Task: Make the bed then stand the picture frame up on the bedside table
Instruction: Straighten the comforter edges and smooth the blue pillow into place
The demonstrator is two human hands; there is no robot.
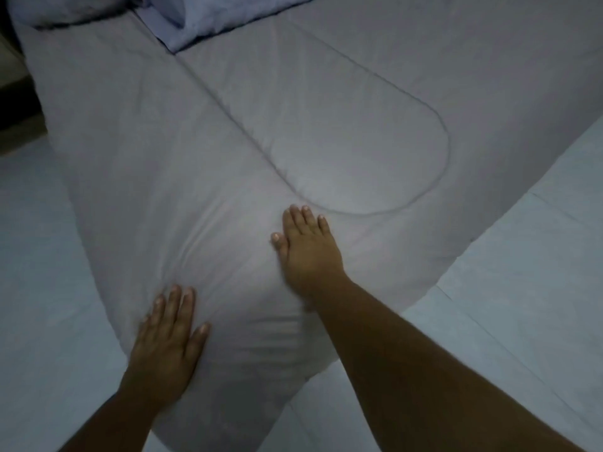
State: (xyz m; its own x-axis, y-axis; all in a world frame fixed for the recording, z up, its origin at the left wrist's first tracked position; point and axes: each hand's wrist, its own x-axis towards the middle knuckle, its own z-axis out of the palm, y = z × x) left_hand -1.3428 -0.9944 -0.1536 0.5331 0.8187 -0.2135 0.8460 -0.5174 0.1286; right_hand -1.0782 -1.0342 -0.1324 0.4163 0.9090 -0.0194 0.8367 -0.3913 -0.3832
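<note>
Both palms lie flat, fingers spread: left hand (166,334) near, right hand (308,249) farther, on the quilt (202,132); I should sweep outward evenly to flatten wrinkles.

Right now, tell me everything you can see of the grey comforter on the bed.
The grey comforter is a padded, quilted cover of soft matte fabric, with a stitched line ending in a rounded loop. It lies spread over the bed, its near corner draping toward the pale floor. It is mostly smooth, with light creases near the hands. The left hand and right hand press flat on it, palms down. Blue pillows rest at its far end.
</note>
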